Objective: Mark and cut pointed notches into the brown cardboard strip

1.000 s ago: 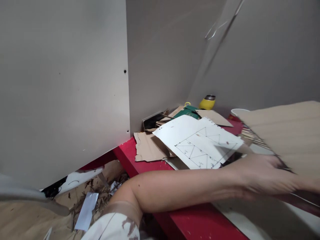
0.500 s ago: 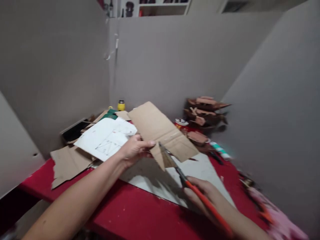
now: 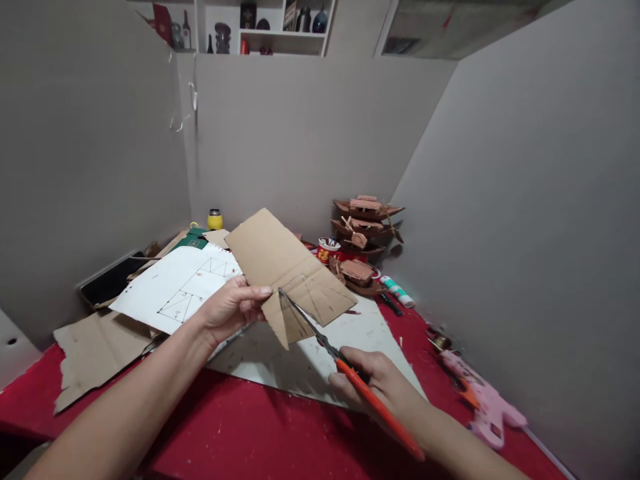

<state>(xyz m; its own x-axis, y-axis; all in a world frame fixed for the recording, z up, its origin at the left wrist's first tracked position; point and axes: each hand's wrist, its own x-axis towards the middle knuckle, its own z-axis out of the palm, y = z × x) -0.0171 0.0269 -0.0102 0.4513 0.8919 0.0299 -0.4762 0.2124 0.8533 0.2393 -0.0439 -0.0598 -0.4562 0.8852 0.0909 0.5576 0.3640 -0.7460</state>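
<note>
My left hand [image 3: 233, 308] pinches the near edge of a brown cardboard piece [image 3: 280, 263] and holds it tilted above the table. My right hand [image 3: 375, 385] grips orange-handled scissors [image 3: 345, 363]. Their blades are open and bite into the cardboard's lower edge beside a hanging triangular flap [image 3: 283, 323]. Under both hands lies a pale, marked cutting board [image 3: 320, 357] on the red table [image 3: 240, 433].
A white sheet with drawn triangles [image 3: 175, 287] and torn cardboard [image 3: 95, 350] lie at left. At the back stand a yellow jar [image 3: 215, 219], a red cup [image 3: 326, 251] and stacked wooden model boats [image 3: 365, 223]. A pink glue gun [image 3: 480, 407] lies at right. Grey partition walls surround the table.
The view swung from the left floor side back to the table. My left hand brought the cardboard in front of me, and the scissors in my right hand moved into its edge.
</note>
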